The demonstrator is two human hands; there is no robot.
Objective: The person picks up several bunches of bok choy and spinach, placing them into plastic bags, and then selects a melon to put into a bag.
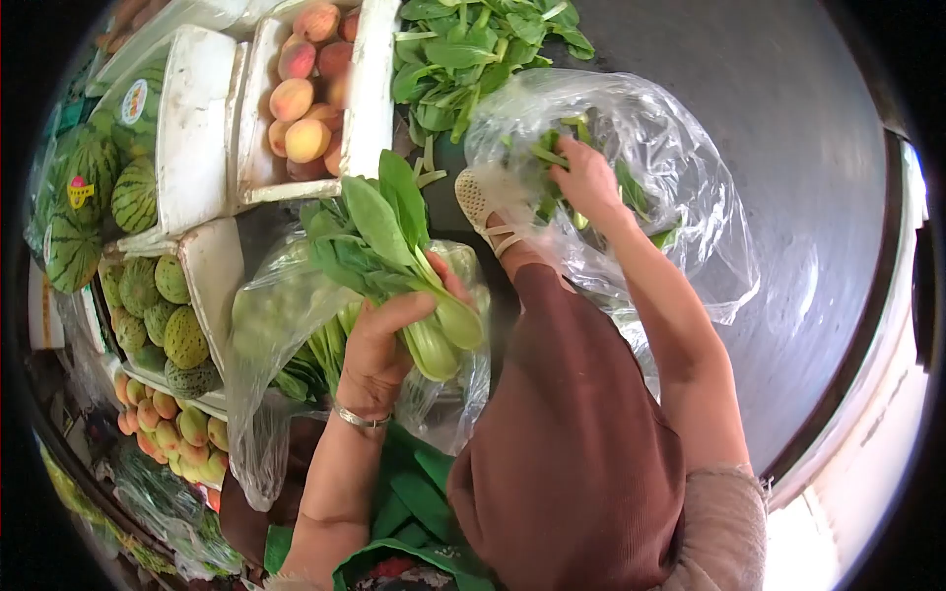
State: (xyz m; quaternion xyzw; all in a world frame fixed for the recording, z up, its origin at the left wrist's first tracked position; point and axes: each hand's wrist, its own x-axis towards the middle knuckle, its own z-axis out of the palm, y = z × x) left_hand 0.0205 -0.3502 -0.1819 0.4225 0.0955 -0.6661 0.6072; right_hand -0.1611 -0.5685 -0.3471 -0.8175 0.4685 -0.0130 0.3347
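My left hand (386,330) is closed around several bok choy (431,320), with the pale stem ends to the right and the leaves pointing up and away. Beneath it lies a clear plastic bag (266,330) with more bok choy inside. My right hand (591,182) reaches into the mouth of a second clear bag (690,197) holding loose green leaves. Its fingers are curled against a green leaf (545,156); the bag's film partly blurs the grip. A pile of loose leaves (473,49) lies just beyond that bag.
White foam boxes with peaches (307,140) and green speckled melons (185,337) stand at the left. Watermelons (77,187) and mangoes (168,428) are further left. A shod foot (480,202) rests between the bags on the dark grey floor (798,227).
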